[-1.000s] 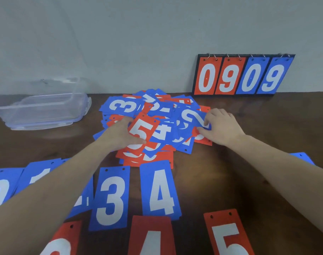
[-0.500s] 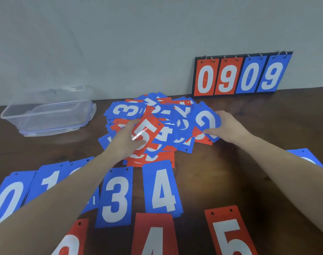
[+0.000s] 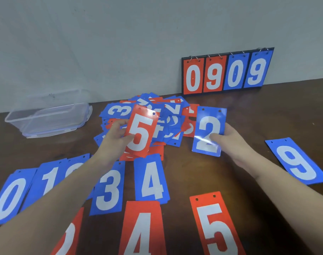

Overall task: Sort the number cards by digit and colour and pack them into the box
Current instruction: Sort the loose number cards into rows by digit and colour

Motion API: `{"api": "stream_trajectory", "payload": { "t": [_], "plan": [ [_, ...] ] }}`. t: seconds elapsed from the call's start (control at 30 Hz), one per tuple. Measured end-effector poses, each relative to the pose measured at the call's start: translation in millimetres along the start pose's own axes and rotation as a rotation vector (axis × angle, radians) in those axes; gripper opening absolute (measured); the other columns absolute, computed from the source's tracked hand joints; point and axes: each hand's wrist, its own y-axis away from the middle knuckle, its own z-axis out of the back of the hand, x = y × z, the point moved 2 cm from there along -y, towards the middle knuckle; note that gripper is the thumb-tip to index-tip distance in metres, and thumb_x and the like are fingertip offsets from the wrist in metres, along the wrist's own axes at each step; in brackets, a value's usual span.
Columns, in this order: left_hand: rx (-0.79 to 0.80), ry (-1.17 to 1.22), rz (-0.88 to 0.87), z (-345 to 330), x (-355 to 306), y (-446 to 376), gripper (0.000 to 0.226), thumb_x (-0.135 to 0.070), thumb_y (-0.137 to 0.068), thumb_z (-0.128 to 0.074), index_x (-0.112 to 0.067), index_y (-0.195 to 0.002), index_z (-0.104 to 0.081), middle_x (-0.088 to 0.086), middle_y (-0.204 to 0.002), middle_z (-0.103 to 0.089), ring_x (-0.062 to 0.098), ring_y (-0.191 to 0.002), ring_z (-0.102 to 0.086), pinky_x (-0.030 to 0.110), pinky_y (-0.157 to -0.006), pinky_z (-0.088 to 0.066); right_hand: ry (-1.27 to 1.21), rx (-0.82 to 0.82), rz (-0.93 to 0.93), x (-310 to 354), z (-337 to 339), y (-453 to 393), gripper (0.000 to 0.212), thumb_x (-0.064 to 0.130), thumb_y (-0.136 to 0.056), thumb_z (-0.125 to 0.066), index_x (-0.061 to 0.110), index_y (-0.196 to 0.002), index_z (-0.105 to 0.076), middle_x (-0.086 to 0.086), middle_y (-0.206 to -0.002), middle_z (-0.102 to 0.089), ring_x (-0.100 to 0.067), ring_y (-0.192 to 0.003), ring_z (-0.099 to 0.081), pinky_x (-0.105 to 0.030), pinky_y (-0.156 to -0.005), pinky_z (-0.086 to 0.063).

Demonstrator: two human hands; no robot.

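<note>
Dark table [image 3: 203,173], each hand pinching a card: left hand [image 3: 113,138] red 5 [image 3: 141,131], right hand [image 3: 230,138] blue 2 [image 3: 209,131]; glossy cards could slip or land on wrong piles.

Desk [image 3: 203,173]: card pile [image 3: 168,116] at centre back; box [image 3: 46,120] to its left; scoreboard [image 3: 227,72] behind right, against wall; sorted card rows [image 3: 149,181] laid in front.

Dark brown wooden table [image 3: 203,173]. Beyond both hands, a loose heap of red and blue number cards [image 3: 168,115]. Far left of the left hand [image 3: 113,140], a clear plastic box [image 3: 46,118]. Nearer than the hands, blue 0 [image 3: 8,197], 1 [image 3: 48,179], 3 [image 3: 108,189], 4 [image 3: 151,179]; red 4 [image 3: 140,230], red 5 [image 3: 215,227]. Right of the right hand [image 3: 236,144], blue 9 [image 3: 297,161]. Behind, against the wall, a flip scoreboard [image 3: 225,72] reading 0909.
</note>
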Motion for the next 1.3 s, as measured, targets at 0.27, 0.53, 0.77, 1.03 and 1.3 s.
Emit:
{"api": "stream_trajectory", "payload": {
  "t": [0.27, 0.53, 0.77, 1.03, 1.3],
  "plan": [
    [-0.022, 0.137, -0.008, -13.5, 3.0, 56.8, 0.074, -0.004, -0.095, -0.066, -0.05, -0.143, -0.033, -0.014, -0.106, -0.074, 0.009, -0.099, -0.072, 0.029, -0.072, -0.059, -0.104, 0.036, 0.066, -11.0, 4.5, 22.8, 0.118, -0.008, -0.08, -0.078, 0.057, -0.15, -0.008, 0.012, -0.14, -0.051, -0.012, -0.121, -0.061, -0.049, -0.088, -0.059],
    [-0.133, 0.225, 0.001, -29.7, 5.1, 119.3, 0.087, 0.004, -0.093, -0.064, -0.044, -0.153, -0.025, -0.011, -0.117, -0.071, 0.016, -0.109, -0.069, 0.044, -0.084, -0.061, -0.086, 0.168, 0.017, -14.3, 12.7, 51.7, 0.027, 0.01, -0.097, -0.062, 0.032, -0.113, -0.061, 0.007, -0.113, -0.074, -0.018, -0.101, -0.073, -0.05, -0.093, -0.057],
    [-0.346, 0.316, 0.068, -15.7, 21.1, 178.7, 0.066, 0.004, -0.095, -0.054, -0.049, -0.133, -0.044, -0.003, -0.097, -0.075, 0.017, -0.089, -0.075, 0.037, -0.073, -0.061, -0.022, 0.309, -0.109, -8.9, -18.0, 67.7, 0.015, 0.04, -0.101, -0.057, 0.029, -0.107, -0.066, 0.012, -0.09, -0.078, -0.011, -0.082, -0.076, -0.039, -0.083, -0.06],
    [-0.514, 0.371, 0.119, 49.4, 40.4, 215.4, 0.055, 0.001, -0.093, -0.055, -0.048, -0.119, -0.054, -0.002, -0.095, -0.075, 0.028, -0.102, -0.071, 0.049, -0.092, -0.056, 0.01, 0.536, 0.069, 23.9, -106.0, 73.3, 0.038, 0.01, -0.096, -0.066, 0.026, -0.126, -0.051, 0.002, -0.114, -0.074, -0.019, -0.1, -0.074, -0.047, -0.084, -0.06],
    [-0.507, 0.336, 0.095, 141.1, 78.1, 211.1, 0.066, -0.001, -0.095, -0.061, -0.044, -0.141, -0.043, -0.019, -0.097, -0.075, 0.012, -0.091, -0.075, 0.038, -0.073, -0.063, 0.127, 0.579, 0.104, 56.1, -217.5, 72.6, 0.061, 0.001, -0.092, -0.067, 0.033, -0.138, -0.042, -0.02, -0.104, -0.07, -0.024, -0.07, -0.068, -0.035, -0.066, -0.057]
  ]
}}
